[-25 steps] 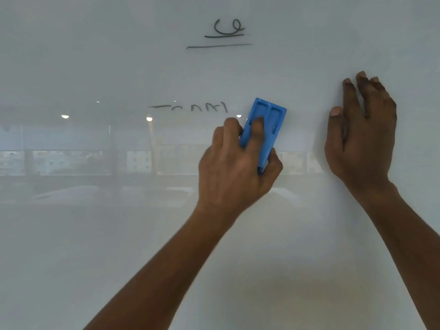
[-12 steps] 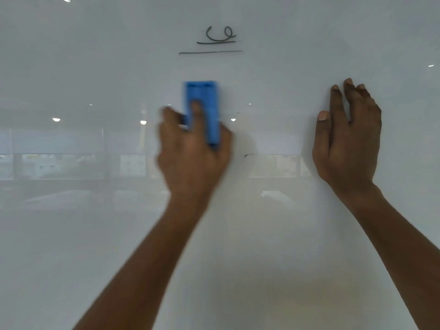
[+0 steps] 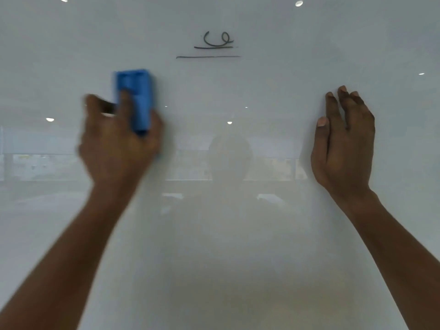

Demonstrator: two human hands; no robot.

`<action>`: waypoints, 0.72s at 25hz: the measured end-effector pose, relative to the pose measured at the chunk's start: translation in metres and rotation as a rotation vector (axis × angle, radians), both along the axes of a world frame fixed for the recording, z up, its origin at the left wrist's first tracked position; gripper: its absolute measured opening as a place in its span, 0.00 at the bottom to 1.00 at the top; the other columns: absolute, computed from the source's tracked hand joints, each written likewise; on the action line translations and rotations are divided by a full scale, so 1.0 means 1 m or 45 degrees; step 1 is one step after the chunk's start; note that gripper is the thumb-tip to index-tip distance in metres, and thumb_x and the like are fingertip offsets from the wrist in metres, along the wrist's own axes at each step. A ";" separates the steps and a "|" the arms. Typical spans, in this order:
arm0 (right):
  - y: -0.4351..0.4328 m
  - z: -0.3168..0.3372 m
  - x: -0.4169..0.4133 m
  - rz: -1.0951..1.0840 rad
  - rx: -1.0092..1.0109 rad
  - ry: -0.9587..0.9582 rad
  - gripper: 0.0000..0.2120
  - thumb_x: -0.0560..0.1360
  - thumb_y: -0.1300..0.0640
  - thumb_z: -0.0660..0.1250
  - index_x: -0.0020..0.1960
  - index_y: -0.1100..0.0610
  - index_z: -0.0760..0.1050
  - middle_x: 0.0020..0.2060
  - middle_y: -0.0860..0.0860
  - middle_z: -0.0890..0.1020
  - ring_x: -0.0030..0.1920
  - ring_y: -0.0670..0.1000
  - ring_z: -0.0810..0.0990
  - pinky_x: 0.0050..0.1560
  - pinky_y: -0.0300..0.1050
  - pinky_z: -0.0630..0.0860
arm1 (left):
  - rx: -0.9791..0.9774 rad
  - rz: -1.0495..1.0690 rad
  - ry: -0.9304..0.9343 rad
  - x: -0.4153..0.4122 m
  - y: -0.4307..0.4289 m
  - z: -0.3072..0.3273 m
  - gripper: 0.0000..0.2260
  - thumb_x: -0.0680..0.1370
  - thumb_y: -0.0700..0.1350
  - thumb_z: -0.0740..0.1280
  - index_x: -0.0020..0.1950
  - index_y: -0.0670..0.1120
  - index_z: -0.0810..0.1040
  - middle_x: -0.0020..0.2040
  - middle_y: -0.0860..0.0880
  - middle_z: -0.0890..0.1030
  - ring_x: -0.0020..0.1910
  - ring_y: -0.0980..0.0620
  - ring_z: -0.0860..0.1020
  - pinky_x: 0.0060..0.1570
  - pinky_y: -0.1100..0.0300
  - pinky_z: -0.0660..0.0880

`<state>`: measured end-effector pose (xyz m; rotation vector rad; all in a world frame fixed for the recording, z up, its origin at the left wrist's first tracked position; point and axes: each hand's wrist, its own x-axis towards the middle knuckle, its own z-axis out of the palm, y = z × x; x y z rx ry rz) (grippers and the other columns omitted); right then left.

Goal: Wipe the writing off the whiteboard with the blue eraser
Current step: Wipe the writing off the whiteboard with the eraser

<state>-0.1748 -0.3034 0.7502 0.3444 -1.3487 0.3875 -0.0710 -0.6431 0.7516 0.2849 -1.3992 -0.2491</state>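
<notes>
The left hand point(image 3: 119, 148) grips the blue eraser point(image 3: 134, 98) upright against the whiteboard point(image 3: 238, 234), both blurred. Above and to the right of the eraser, a curly black mark point(image 3: 217, 40) sits over two black lines point(image 3: 208, 56). The right hand point(image 3: 342, 144) lies flat on the board, fingers pointing up, well apart from the left. The glossy surface reflects ceiling lights point(image 3: 50, 119) and windows.

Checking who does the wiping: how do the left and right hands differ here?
The left hand is closed around the blue eraser; the right hand is open and holds nothing. The left hand is motion-blurred, the right hand sharp. The left hand sits lower left of the remaining writing, the right hand lower right. Both are at the whiteboard.
</notes>
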 end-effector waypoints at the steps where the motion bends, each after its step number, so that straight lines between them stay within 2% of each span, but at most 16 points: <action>1: -0.001 0.000 0.000 -0.010 -0.010 0.000 0.23 0.88 0.54 0.51 0.79 0.62 0.67 0.78 0.61 0.69 0.80 0.62 0.64 0.79 0.62 0.61 | 0.118 -0.008 -0.021 0.009 -0.023 0.008 0.30 0.81 0.63 0.63 0.78 0.49 0.75 0.64 0.35 0.76 0.54 0.34 0.80 0.46 0.42 0.76; 3: -0.003 0.000 0.000 -0.035 -0.030 0.001 0.23 0.88 0.53 0.51 0.78 0.62 0.67 0.78 0.61 0.69 0.80 0.62 0.64 0.79 0.62 0.61 | 0.238 0.004 0.012 0.010 -0.037 0.015 0.31 0.81 0.63 0.61 0.79 0.47 0.74 0.65 0.35 0.75 0.57 0.36 0.78 0.50 0.46 0.73; 5: -0.005 0.000 0.000 -0.043 -0.041 -0.003 0.23 0.88 0.53 0.51 0.78 0.62 0.67 0.78 0.62 0.69 0.80 0.63 0.64 0.79 0.62 0.61 | 0.168 -0.023 0.036 -0.001 -0.010 0.009 0.29 0.81 0.61 0.63 0.78 0.46 0.76 0.63 0.34 0.75 0.54 0.34 0.79 0.49 0.44 0.76; 7: -0.004 -0.001 0.000 -0.037 -0.032 -0.006 0.23 0.88 0.53 0.51 0.79 0.62 0.67 0.78 0.61 0.69 0.80 0.63 0.64 0.79 0.62 0.61 | -0.171 -0.082 0.057 -0.011 0.035 -0.002 0.27 0.80 0.57 0.68 0.74 0.43 0.80 0.57 0.33 0.78 0.47 0.33 0.81 0.40 0.47 0.77; 9: -0.002 -0.001 0.000 -0.012 -0.010 -0.017 0.23 0.88 0.53 0.52 0.79 0.62 0.67 0.78 0.61 0.69 0.80 0.62 0.64 0.79 0.63 0.61 | -0.555 -0.067 0.005 -0.019 0.062 -0.012 0.26 0.79 0.56 0.69 0.72 0.42 0.82 0.52 0.36 0.79 0.41 0.36 0.81 0.32 0.55 0.72; 10: -0.001 -0.002 0.000 -0.001 -0.003 -0.024 0.23 0.88 0.54 0.52 0.79 0.62 0.67 0.78 0.61 0.69 0.80 0.62 0.64 0.79 0.63 0.61 | -0.653 -0.051 -0.008 -0.020 0.061 -0.012 0.26 0.79 0.57 0.69 0.71 0.42 0.83 0.52 0.37 0.80 0.40 0.38 0.81 0.31 0.57 0.71; 11: 0.000 -0.002 0.001 0.010 0.000 -0.026 0.23 0.88 0.54 0.52 0.79 0.62 0.67 0.78 0.61 0.69 0.80 0.62 0.64 0.79 0.63 0.61 | -0.647 -0.062 0.011 -0.014 0.052 -0.007 0.26 0.79 0.57 0.69 0.71 0.43 0.83 0.53 0.37 0.80 0.39 0.38 0.81 0.31 0.55 0.73; 12: 0.001 -0.002 0.002 0.016 0.005 -0.026 0.23 0.87 0.54 0.52 0.79 0.62 0.67 0.78 0.61 0.69 0.80 0.62 0.64 0.79 0.63 0.61 | -0.548 -0.065 0.037 -0.008 0.031 -0.002 0.25 0.79 0.58 0.69 0.72 0.45 0.82 0.54 0.37 0.80 0.40 0.36 0.82 0.32 0.51 0.77; 14: 0.000 0.000 0.003 0.010 0.009 -0.026 0.23 0.87 0.54 0.52 0.79 0.62 0.67 0.78 0.62 0.69 0.80 0.63 0.64 0.79 0.63 0.62 | -0.158 0.019 0.083 -0.010 -0.041 0.009 0.26 0.81 0.62 0.67 0.74 0.50 0.79 0.59 0.36 0.78 0.45 0.32 0.82 0.41 0.41 0.80; 16: -0.003 -0.001 0.002 -0.022 -0.017 -0.010 0.23 0.87 0.54 0.52 0.78 0.63 0.67 0.77 0.62 0.69 0.79 0.63 0.64 0.79 0.63 0.62 | 0.237 -0.018 0.079 -0.002 -0.111 0.024 0.35 0.80 0.74 0.59 0.78 0.53 0.69 0.60 0.38 0.79 0.48 0.32 0.82 0.49 0.36 0.83; 17: -0.005 -0.002 0.002 -0.044 -0.032 -0.005 0.23 0.87 0.53 0.52 0.78 0.63 0.67 0.77 0.62 0.69 0.79 0.63 0.65 0.79 0.63 0.61 | 0.353 -0.053 0.084 0.001 -0.126 0.029 0.38 0.78 0.78 0.54 0.79 0.54 0.65 0.59 0.40 0.80 0.49 0.34 0.82 0.50 0.36 0.84; 18: -0.006 -0.001 0.002 -0.060 -0.037 -0.005 0.23 0.87 0.53 0.52 0.78 0.63 0.67 0.77 0.62 0.69 0.79 0.63 0.64 0.79 0.63 0.61 | 0.394 -0.069 0.097 0.003 -0.123 0.033 0.38 0.78 0.78 0.52 0.77 0.53 0.65 0.59 0.40 0.80 0.50 0.35 0.81 0.51 0.36 0.84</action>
